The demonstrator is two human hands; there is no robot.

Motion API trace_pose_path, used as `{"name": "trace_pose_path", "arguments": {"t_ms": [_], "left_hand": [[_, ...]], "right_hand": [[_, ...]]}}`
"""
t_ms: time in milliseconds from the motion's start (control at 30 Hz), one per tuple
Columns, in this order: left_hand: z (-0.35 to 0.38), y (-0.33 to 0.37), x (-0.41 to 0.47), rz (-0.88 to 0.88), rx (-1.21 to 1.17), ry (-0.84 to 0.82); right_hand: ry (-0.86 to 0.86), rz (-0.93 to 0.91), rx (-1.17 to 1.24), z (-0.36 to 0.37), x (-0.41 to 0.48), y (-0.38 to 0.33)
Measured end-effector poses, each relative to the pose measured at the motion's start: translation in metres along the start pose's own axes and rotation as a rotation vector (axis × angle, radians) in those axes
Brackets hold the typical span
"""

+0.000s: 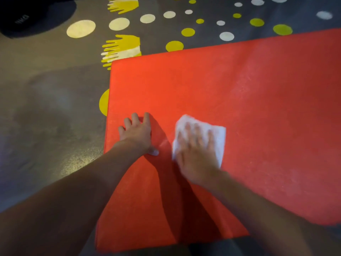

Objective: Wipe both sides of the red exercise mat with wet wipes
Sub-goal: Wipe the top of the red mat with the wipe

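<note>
Red mat (pixel 239 100) flat under both hands. Right hand (pixel 196 154), fingers straight, presses white wipe (pixel 218 137) onto it. Left hand (pixel 137 133) just beside, splayed flat, empty.

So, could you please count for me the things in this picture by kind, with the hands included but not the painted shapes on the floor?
Red exercise mat: 1
White wet wipe: 1
Hands: 2 (left hand, right hand)
Black object, top left: 1
Total: 5
</note>
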State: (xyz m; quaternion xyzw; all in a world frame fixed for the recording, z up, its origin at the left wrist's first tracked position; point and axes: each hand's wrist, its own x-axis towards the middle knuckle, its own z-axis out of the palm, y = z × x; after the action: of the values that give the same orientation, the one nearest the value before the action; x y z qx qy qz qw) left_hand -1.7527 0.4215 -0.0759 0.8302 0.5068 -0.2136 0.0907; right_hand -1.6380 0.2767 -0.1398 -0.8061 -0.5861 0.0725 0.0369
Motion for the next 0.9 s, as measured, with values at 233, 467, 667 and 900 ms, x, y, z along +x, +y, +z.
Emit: {"name": "trace_pose_path", "arguments": {"t_ms": [233, 467, 667, 900], "left_hand": [[-0.012, -0.013, 0.021, 0.09, -0.047, -0.059], [-0.018, -0.008, 0.028, 0.015, -0.038, 0.043], [-0.027, -0.01, 0.048, 0.063, -0.003, -0.032], [-0.037, -0.018, 0.069, 0.05, -0.049, 0.082]], "right_hand": [[0.018, 0.074, -0.043, -0.011, 0.041, 0.046], [-0.049, -0.317, -0.065, -0.015, 0.057, 0.043], [-0.049, -0.109, -0.017, -0.011, 0.067, 0.008], [0.007, 0.109, -0.014, -0.012, 0.103, 0.034]]}}
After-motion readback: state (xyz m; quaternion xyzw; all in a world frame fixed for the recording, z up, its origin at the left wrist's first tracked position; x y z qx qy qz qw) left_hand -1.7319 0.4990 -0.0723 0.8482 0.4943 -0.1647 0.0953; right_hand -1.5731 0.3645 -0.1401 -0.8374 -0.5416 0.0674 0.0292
